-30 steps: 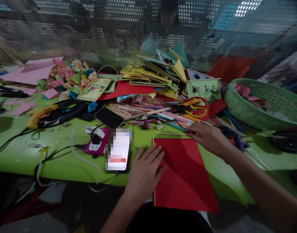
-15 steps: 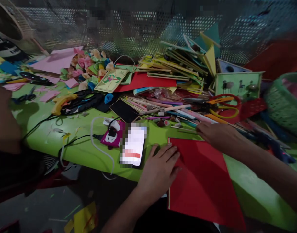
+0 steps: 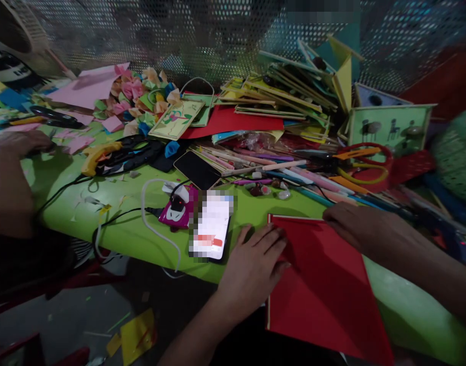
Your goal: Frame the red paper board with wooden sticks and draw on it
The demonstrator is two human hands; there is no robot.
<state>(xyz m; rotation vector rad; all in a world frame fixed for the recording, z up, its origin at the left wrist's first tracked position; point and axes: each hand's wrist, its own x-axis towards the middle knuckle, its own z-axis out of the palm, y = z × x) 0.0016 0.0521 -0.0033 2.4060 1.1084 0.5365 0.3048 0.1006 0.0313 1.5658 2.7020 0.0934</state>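
Note:
A red sheet [image 3: 324, 284] lies at the front of the green table and hangs past its edge, with a pale thin strip along its left side. My left hand [image 3: 255, 259] rests flat over that side, fingers spread and touching the sheet. Along the sheet's far edge runs a thin wooden stick [image 3: 296, 218]. The fingers of my right hand [image 3: 354, 223] are closed at the stick's right end; their tips are partly hidden. Just left of my left hand lies a phone with a lit screen [image 3: 213, 226].
Another person's hand [image 3: 21, 145] reaches in from the left. A purple power adapter [image 3: 179, 211] with cables sits near the lit phone. Behind are a dark phone [image 3: 197, 170], a yellow glue gun [image 3: 97, 156], pens [image 3: 282, 165], scissors [image 3: 354, 157] and stacked cards [image 3: 282, 96].
My right hand has brought the thin stick down onto the red sheet's far edge. My left hand stays on the sheet. The other person's hand has come further into view at left.

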